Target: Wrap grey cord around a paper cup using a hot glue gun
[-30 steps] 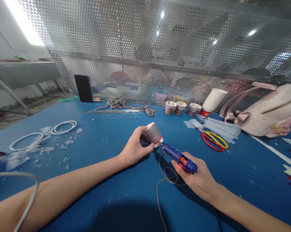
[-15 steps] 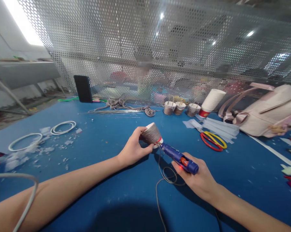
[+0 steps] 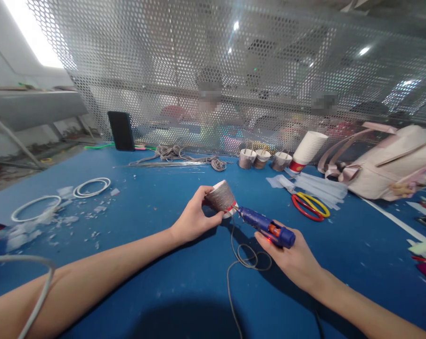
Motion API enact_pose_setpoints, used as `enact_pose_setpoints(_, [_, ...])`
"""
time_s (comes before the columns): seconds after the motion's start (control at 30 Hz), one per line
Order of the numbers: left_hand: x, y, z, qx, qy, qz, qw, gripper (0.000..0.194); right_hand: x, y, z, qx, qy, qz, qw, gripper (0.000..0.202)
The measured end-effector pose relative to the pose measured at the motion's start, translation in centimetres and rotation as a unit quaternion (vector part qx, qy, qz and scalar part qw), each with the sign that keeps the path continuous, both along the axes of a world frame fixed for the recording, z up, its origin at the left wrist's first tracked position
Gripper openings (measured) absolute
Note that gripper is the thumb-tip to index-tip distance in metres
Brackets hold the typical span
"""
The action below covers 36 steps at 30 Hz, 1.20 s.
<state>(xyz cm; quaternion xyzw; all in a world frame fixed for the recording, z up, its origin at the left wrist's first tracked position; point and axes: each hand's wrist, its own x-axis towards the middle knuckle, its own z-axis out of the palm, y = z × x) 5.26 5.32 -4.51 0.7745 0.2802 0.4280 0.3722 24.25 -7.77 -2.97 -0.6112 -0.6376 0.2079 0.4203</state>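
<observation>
My left hand (image 3: 198,214) grips a paper cup (image 3: 223,197) lying tilted, its side wound with grey cord and a red and white band showing near one end. In my right hand (image 3: 294,259) is a blue hot glue gun (image 3: 264,225), its nozzle at the cup's red band; whether it touches I cannot tell. A small red light glows by the fingers. From the cup a loose grey cord (image 3: 230,278) trails down in loops over the blue table (image 3: 177,287).
Behind stand several wrapped cups (image 3: 247,159), a stack of paper cups (image 3: 309,149) and a pink backpack (image 3: 393,162). Scissors (image 3: 309,207) lie beside clear glue sticks (image 3: 319,187) at right. White rings (image 3: 92,187) and scraps lie left. A dark phone (image 3: 121,131) leans against the perforated screen (image 3: 156,70).
The glue gun and my right hand have shifted slightly right and down, the nozzle drawing a little away from the cup. My left hand and the cup are almost still.
</observation>
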Motion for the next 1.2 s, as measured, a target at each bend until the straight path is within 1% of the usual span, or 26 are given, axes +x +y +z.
enact_pose_setpoints(0.07, [0.01, 0.01, -0.04, 0.004, -0.002, -0.001, 1.000, 0.039, -0.02, 0.02, -0.03, -0.001, 0.005, -0.003, 1.000, 0.024])
enact_pose_setpoints(0.23, [0.01, 0.05, -0.08, 0.004, -0.006, 0.002, 1.000, 0.040, -0.33, -0.09, -0.07, 0.008, -0.004, 0.014, 1.000, 0.024])
enact_pose_setpoints(0.47, [-0.04, 0.12, -0.09, 0.021, -0.003, -0.015, 1.000, 0.038, 0.04, -0.03, 0.05, -0.003, 0.019, -0.005, 1.000, 0.023])
enact_pose_setpoints(0.67, [-0.04, 0.17, -0.14, 0.018, 0.000, -0.003, 1.000, 0.041, -0.35, -0.13, 0.07, -0.011, 0.017, 0.013, 1.000, 0.025])
enact_pose_setpoints(0.8, [-0.03, 0.12, -0.05, 0.020, -0.011, -0.009, 1.000, 0.039, -0.22, -0.16, 0.30, -0.011, 0.024, 0.004, 1.000, 0.024])
enact_pose_setpoints(0.9, [-0.10, 0.10, -0.01, 0.018, -0.016, -0.020, 1.000, 0.037, 0.09, -0.13, 0.53, -0.021, 0.031, -0.009, 0.999, 0.028])
enact_pose_setpoints(1.0, [-0.21, 0.10, 0.00, 0.007, -0.013, -0.026, 1.000, 0.040, 0.22, -0.12, 0.61, -0.038, 0.046, -0.015, 0.998, 0.033])
enact_pose_setpoints(1.2, [-0.25, -0.05, 0.29, 0.001, -0.022, -0.031, 0.999, 0.038, 0.12, -0.27, 0.61, -0.052, 0.066, 0.001, 0.996, 0.033])
